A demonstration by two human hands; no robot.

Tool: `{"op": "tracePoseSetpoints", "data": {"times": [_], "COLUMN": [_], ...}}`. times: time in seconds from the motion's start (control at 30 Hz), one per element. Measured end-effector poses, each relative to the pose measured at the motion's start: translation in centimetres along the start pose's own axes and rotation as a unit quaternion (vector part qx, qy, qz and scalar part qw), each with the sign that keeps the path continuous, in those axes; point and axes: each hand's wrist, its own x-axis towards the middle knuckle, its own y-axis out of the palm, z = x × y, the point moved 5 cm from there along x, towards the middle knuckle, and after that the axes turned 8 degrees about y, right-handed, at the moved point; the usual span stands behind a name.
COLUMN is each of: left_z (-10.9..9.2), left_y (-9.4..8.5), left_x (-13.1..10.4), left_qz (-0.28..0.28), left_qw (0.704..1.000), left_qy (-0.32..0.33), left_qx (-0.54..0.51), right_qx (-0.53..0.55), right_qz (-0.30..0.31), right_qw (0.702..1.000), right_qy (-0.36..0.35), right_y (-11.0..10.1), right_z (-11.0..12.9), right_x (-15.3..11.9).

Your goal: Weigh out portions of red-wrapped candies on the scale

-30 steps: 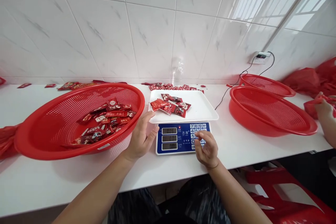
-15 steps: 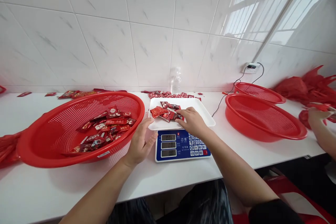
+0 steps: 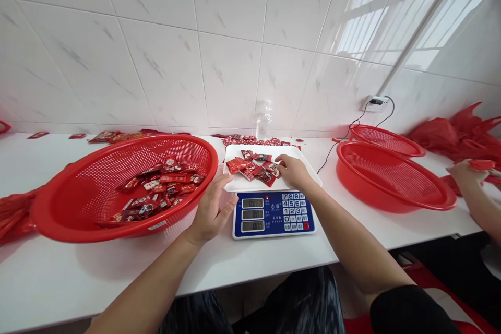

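Note:
Small red snack packets (image 3: 250,169) lie in a loose group on the white tray (image 3: 237,184) of a digital scale (image 3: 274,216). My right hand (image 3: 294,171) is over the tray's right half, its fingers curled and closed at the edge of a red and white snack packet (image 3: 272,168). Part of that edge is hidden by the fingertips. At the tray's front left corner, my left hand (image 3: 211,211) is open, thumb apart from the fingers, holding nothing. Close on its left, a large red perforated basket (image 3: 78,188) contains many similar packets (image 3: 168,188).
Two red baskets (image 3: 395,201) stand right of the scale, below a wall socket (image 3: 374,104) with a cable. Along the wall are a clear bottle (image 3: 264,121) and more packets (image 3: 250,140). At far right, a co-worker's hand (image 3: 464,171) is beside red bags (image 3: 438,130).
My right hand has shifted right and slightly back, uncovering packets on the tray; its fingers have curled. My left hand stays near the tray corner. The co-worker's hand has moved left.

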Motion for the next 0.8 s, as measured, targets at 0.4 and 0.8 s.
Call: {"op": "tracePoseSetpoints", "data": {"times": [0.4,0.8], "left_z": [-0.1,-0.3], "left_y": [0.5,-0.1], "left_x": [-0.5,-0.7], "left_qz": [-0.014,-0.026], "left_qw": [0.98,0.972], "left_qy": [-0.088,-0.132], "left_qx": [-0.176,-0.193], "right_qx": [0.3,0.116], "right_qz": [0.013,0.078], "right_qw": [0.942,0.978], "right_qy": [-0.15,-0.153], "right_y": [-4.4,-0.9], "right_z": [7.2,5.5], "right_x": [-6.7,-5.0]}}
